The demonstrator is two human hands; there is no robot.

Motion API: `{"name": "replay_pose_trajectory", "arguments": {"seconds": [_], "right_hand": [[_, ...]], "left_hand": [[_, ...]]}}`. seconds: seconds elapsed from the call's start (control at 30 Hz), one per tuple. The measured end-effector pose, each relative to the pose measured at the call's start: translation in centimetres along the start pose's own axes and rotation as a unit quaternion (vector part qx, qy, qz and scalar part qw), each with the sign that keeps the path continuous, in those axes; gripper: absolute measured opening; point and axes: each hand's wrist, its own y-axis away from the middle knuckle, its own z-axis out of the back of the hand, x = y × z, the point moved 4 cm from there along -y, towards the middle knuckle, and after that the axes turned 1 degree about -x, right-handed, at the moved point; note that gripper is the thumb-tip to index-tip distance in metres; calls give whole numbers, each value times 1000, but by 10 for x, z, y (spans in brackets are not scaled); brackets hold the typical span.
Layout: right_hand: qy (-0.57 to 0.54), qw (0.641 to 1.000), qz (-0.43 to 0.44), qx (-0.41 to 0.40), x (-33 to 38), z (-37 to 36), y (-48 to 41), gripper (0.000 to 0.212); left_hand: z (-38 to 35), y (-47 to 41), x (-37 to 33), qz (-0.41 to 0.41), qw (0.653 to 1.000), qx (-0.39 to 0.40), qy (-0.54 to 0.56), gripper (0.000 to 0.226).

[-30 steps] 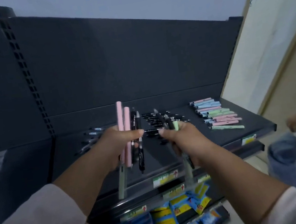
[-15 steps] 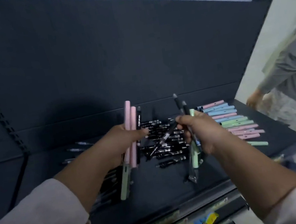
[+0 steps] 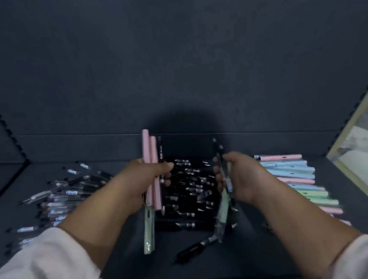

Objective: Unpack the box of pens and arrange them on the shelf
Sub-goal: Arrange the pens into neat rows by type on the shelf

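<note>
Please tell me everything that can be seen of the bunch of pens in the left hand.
The bunch of pens is gripped in the left hand, held roughly upright over the dark shelf. It has two pale pink pens side by side, one black pen with white print to their right, and a pale green pen sticking out below the hand. They look like smooth plastic. Only the hand visibly touches them.

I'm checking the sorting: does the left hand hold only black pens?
No, the left hand grips a mixed bundle: two pink pens, a pale green pen and a black pen.
</note>
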Motion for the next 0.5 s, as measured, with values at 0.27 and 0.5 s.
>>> {"name": "replay_pose_trajectory", "arguments": {"seconds": [0.27,0.5], "right_hand": [[-134,987,-33,77,0,-23,2,14],[-128,988,-27,87,0,-42,6,11]], "left_hand": [[-38,12,-2,-10,998,35,-60,19],[-32,9,-10,-33,993,27,-107,23]]}}
